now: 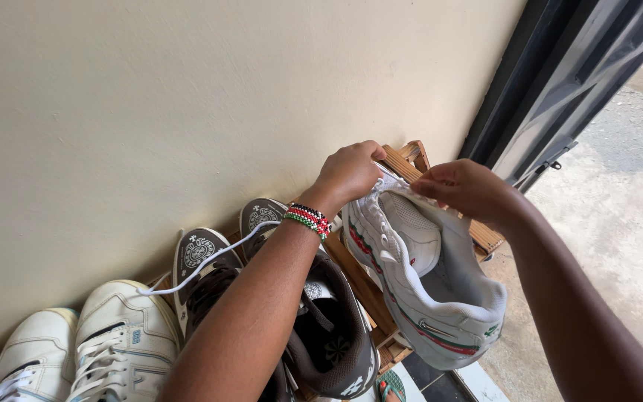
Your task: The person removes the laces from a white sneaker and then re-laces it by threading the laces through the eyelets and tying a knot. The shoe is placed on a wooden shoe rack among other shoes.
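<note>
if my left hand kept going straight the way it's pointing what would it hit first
Probably the wooden rack just past the knuckles of your left hand, then the beige wall behind it; depth is hard to judge here.

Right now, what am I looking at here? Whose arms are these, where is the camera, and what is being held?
There is no machine here: these are a person's own two bare arms, seen from a camera worn on the head and looking down. The left hand, with a beaded bracelet on its wrist, grips the top of a white sneaker with red and green stripes. The right hand pinches at the sneaker's upper edge near the lace holes. A white lace trails from the sneaker to the left, under the left forearm. Below, on a wooden rack against a cream wall, stand dark brown sneakers and, further left, white sneakers. At right is a dark door frame with concrete ground outside.
</note>
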